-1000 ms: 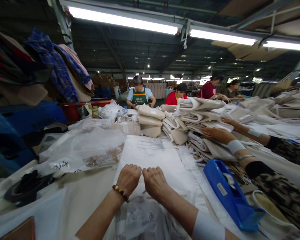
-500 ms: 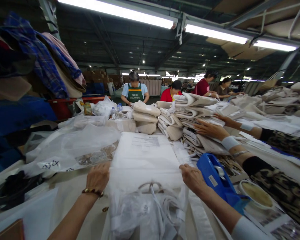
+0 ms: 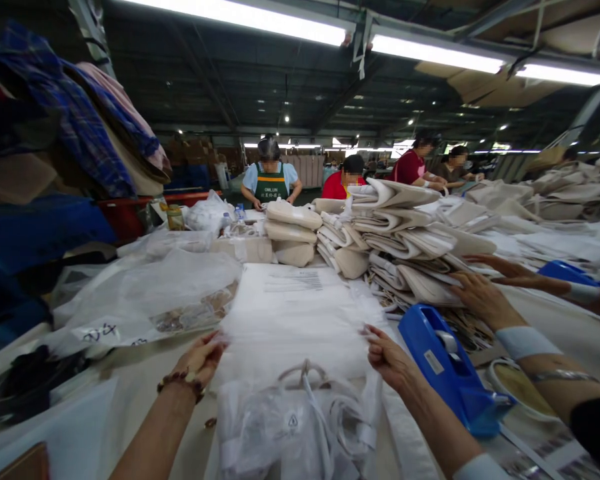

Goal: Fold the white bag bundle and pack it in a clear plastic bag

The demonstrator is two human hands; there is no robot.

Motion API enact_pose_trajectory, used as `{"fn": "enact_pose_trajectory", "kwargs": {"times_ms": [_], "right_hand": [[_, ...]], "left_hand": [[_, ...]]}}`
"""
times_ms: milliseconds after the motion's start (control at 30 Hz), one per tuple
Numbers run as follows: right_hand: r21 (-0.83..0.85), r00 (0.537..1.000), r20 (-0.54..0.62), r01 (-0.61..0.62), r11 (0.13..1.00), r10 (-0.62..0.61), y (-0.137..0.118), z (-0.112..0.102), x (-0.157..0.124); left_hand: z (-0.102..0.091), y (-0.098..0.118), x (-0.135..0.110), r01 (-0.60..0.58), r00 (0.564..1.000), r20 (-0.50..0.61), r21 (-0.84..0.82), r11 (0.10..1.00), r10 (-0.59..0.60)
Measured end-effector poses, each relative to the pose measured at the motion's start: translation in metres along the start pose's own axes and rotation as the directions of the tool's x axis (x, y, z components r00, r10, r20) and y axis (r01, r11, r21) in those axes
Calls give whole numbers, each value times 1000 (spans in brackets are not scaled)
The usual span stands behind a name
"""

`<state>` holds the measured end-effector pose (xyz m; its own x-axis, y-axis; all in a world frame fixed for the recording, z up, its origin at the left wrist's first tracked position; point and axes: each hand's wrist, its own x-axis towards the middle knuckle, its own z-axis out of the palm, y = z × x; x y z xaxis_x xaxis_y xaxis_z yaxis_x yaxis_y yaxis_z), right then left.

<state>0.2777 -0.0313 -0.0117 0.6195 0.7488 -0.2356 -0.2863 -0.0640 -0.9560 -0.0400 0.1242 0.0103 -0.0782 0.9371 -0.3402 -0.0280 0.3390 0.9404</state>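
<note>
A stack of clear plastic bags [image 3: 290, 310] with printed text near the top lies flat in front of me. My left hand [image 3: 204, 359] is closed in a pinch on the left edge of the upper plastic bag, a beaded bracelet at its wrist. At the opposite edge, my right hand [image 3: 387, 357] pinches the same bag between thumb and fingers. Nearer to me, plastic covers a white coiled strap [image 3: 347, 413] and a beige looped handle [image 3: 305, 377]. Motion smears the plastic between my hands.
A blue tape dispenser [image 3: 445, 373] stands right of my right hand, beside a round tub [image 3: 520, 390]. A co-worker's hand [image 3: 485, 300] touches the pile of folded beige pieces [image 3: 395, 233]. Plastic bags of small parts [image 3: 195, 310] lie left. Other people work across the table.
My hands have turned, fingers now pinching the bag's edges slightly farther apart, and the plastic between them has shifted. The co-worker's hands moved right and lower along the folded pile.
</note>
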Motion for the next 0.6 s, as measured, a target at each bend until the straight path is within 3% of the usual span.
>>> {"fn": "enact_pose_trajectory", "kwargs": {"times_ms": [167,367,533,600], "right_hand": [[67,998,54,-46,997,42,13,0,-1],[-40,984,142,-105,994,110,31,0,-15],[-102,946,250,-186,977,206,28,-19,-26],[-99,918,278,-266,959,283,29,-26,-31]], "left_hand": [[1,-18,2,-106,994,-5,52,993,107],[-10,-41,-13,-234,971,140,352,907,196],[-19,-51,-35,-300,943,285,513,804,170],[-22,-53,-40,-251,957,270,571,781,110]]}}
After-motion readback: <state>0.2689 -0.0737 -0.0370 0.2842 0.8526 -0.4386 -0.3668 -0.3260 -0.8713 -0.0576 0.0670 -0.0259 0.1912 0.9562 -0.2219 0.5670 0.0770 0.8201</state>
